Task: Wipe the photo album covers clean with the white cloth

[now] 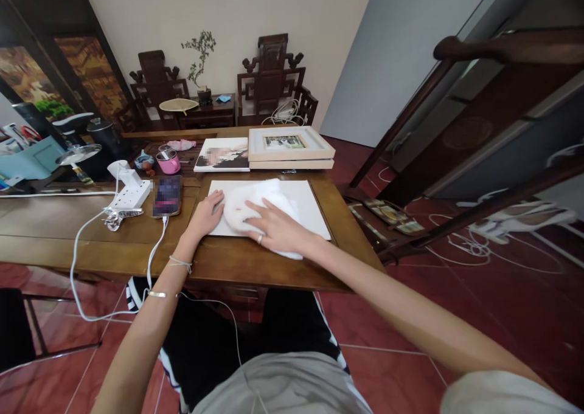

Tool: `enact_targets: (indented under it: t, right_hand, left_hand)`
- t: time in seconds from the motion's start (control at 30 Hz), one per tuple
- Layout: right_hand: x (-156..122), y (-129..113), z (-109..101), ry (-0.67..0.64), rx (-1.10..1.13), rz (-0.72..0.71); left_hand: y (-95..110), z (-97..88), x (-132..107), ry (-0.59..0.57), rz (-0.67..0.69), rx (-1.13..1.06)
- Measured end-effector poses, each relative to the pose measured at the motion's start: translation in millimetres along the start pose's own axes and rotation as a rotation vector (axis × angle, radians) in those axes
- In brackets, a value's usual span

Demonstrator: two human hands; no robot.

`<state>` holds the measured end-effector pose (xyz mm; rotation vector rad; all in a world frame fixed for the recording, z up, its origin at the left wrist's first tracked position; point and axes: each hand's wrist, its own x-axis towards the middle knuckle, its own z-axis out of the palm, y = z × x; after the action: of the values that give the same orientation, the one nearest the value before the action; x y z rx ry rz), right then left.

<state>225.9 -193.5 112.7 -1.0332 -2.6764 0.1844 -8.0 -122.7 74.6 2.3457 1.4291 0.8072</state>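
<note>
A flat white board lies on the wooden table straight in front of me. On it is a bunched white fluffy cloth, one corner of which hangs past the board's near edge. My right hand presses down on the cloth with its fingers spread; a ring shows on one finger. At the board's left edge my left hand lies flat, fingers stretched forward and touching the board. The cloth hides part of the board's surface.
Behind the board are stacked pale picture frames and a white-edged photo panel. To the left are a phone on a cable, a white power strip and a pink cup. A dark wooden chair stands at right.
</note>
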Motion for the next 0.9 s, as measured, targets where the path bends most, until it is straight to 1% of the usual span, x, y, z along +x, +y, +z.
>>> enact_targets:
  t: [0.07,0.13,0.2,0.27,0.33,0.4,0.53,0.6,0.63,0.7,0.73,0.77,0.83,0.9]
  right_hand:
    - [19.7,24.2,0.1,0.025,-0.011,0.069]
    - [37.7,43.2,1.1,0.052,-0.028,0.146]
    - [51.1,53.0,3.0,0.090,-0.050,0.241]
    - [58.0,51.4,5.9,0.123,-0.075,0.319]
    - [57.0,38.0,9.5,0.129,-0.098,0.343]
    - [47.1,15.2,13.1,0.108,-0.113,0.312]
    - [7.3,-36.2,17.3,0.046,-0.117,0.179]
    - [-12.3,-50.5,16.5,0.022,-0.110,0.087]
    - [-19.2,-52.3,15.3,0.013,-0.104,0.025]
    - [-24.9,-44.8,11.3,-0.014,-0.082,-0.106]
    - [-23.5,-36.4,8.7,-0.023,-0.069,-0.147]
    - [-19.6,-25.7,6.1,-0.026,-0.059,-0.158]
    - [-5.4,-1.5,1.2,-0.011,-0.050,-0.112]
    - [13.9,21.2,-1.8,0.025,-0.059,-0.019]
  left_hand:
    - [0.6,0.2,-0.6,0.005,-0.001,0.005]
    - [0.6,0.3,-0.8,0.004,0.001,0.007]
    - [0.3,0.5,-0.6,-0.001,0.004,0.006]
    - [-0.2,0.6,-0.4,-0.005,0.002,0.003]
    - [-0.3,0.7,-0.3,-0.005,-0.002,-0.004]
    - [-0.2,0.5,-0.5,-0.003,-0.004,-0.011]
    - [-0.4,-0.7,-0.7,-0.014,0.001,-0.027]
    - [-1.2,-1.5,-0.5,-0.025,0.007,-0.035]
    - [-1.5,-1.8,-0.3,-0.029,0.008,-0.037]
    - [-1.8,-2.2,-0.1,-0.034,0.007,-0.038]
    - [-1.7,-2.3,0.0,-0.034,0.007,-0.036]
    - [-1.5,-2.2,0.0,-0.034,0.006,-0.033]
    - [-0.7,-1.8,0.1,-0.028,0.004,-0.026]
    - [-0.2,-1.0,0.1,-0.016,-0.005,-0.017]
